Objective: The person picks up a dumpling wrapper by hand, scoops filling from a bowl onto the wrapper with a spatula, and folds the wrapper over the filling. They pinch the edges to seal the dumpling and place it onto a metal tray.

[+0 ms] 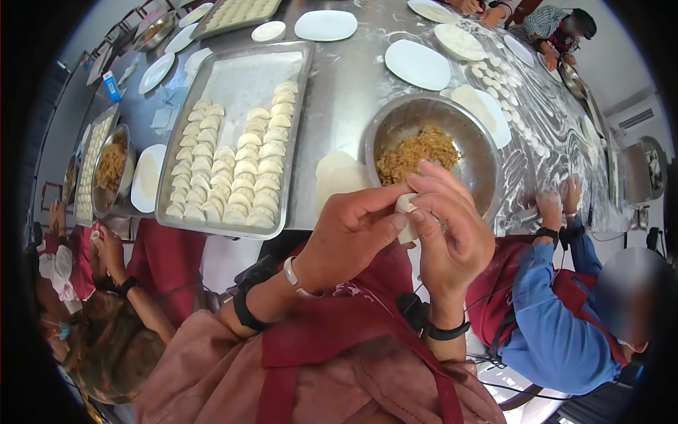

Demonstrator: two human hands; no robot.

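A small pale dumpling [406,210] sits in the air just in front of the person's chest, near the edge of the tabletop [353,78], caught between both hands. The left hand [346,237] has its grip pinched on the dumpling's left side, thumb and fingertips pressed against the dough. The right hand [452,226] closes its grip on the other side, fingers [441,185] curled over the top, so that most of the dumpling is hidden. A light bracelet [293,272] circles the left wrist and a black band [445,331] the right. Just beyond the hands stands a steel bowl [494,177] holding brown minced filling [417,152]. A small stack of round wrappers [337,175] lies on the tabletop, touching the bowl's left side. Further left is a long metal tray [300,127] with rows of folded dumplings [233,177] filling its near half. White plates [417,63] are spread over the floured far part of the tabletop, along with many small cut dough pieces [522,120]. To the right, a co-worker in blue sleeves has both hands [558,201] at the tabletop's edge. To the left, a second bowl of filling [113,169] stands beside another tray, and another person's hand [106,244] is raised near it.
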